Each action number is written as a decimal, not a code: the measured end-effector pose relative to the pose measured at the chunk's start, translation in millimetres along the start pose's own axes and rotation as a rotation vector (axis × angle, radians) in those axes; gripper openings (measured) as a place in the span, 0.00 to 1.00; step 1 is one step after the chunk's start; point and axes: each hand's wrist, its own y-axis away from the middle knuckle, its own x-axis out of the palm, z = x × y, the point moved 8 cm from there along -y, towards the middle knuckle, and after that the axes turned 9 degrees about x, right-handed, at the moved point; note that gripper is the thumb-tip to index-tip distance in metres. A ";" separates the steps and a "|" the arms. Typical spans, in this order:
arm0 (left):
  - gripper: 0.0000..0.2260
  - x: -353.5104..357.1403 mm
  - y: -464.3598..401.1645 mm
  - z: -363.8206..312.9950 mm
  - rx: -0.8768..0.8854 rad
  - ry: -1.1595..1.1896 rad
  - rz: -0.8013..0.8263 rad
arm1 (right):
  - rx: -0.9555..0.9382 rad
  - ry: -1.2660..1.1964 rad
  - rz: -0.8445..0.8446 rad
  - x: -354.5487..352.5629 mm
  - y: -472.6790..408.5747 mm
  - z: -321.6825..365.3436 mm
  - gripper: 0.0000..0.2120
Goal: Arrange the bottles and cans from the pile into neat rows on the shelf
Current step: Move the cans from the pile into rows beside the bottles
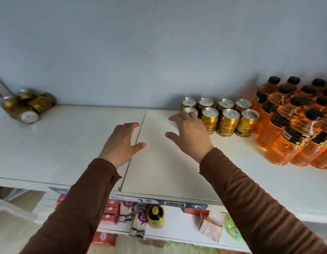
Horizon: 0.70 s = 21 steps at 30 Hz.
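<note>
Several gold cans stand upright in two rows on the white shelf top, right of centre. Orange bottles with black caps stand in rows at the far right. A loose pile of gold cans lies at the back left, some on their sides. My right hand hovers with fingers spread just in front of the leftmost front can, partly covering it. My left hand is spread open over the shelf's middle seam, holding nothing.
A wall rises behind the shelf. A lower shelf under the front edge holds snack packets, red boxes and a yellow-capped bottle. A grey metal bar leans at the far left behind the pile.
</note>
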 end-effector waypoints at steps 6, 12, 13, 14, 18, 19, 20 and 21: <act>0.30 -62.3 68.4 74.1 -0.009 -0.056 -0.093 | -0.066 -0.023 0.025 33.6 18.5 117.5 0.24; 0.28 -120.8 135.8 170.7 -0.008 -0.077 -0.103 | -0.068 -0.064 0.042 74.7 34.4 246.7 0.24; 0.28 -128.4 144.1 185.3 -0.009 -0.072 -0.105 | -0.063 -0.071 0.047 80.5 35.9 264.4 0.24; 0.28 -135.0 151.0 198.8 -0.013 -0.064 -0.106 | -0.059 -0.076 0.054 85.9 36.8 280.4 0.24; 0.28 -154.9 166.8 248.3 -0.026 -0.036 -0.117 | -0.074 -0.082 0.065 102.9 29.3 335.0 0.24; 0.28 -158.8 167.7 261.0 -0.030 -0.031 -0.122 | -0.080 -0.085 0.068 107.4 23.7 346.8 0.24; 0.28 -162.4 168.0 273.9 -0.034 -0.027 -0.127 | -0.086 -0.088 0.072 112.4 17.2 358.0 0.24; 0.28 -165.9 167.3 286.7 -0.040 -0.022 -0.130 | -0.091 -0.093 0.077 117.7 9.9 368.7 0.25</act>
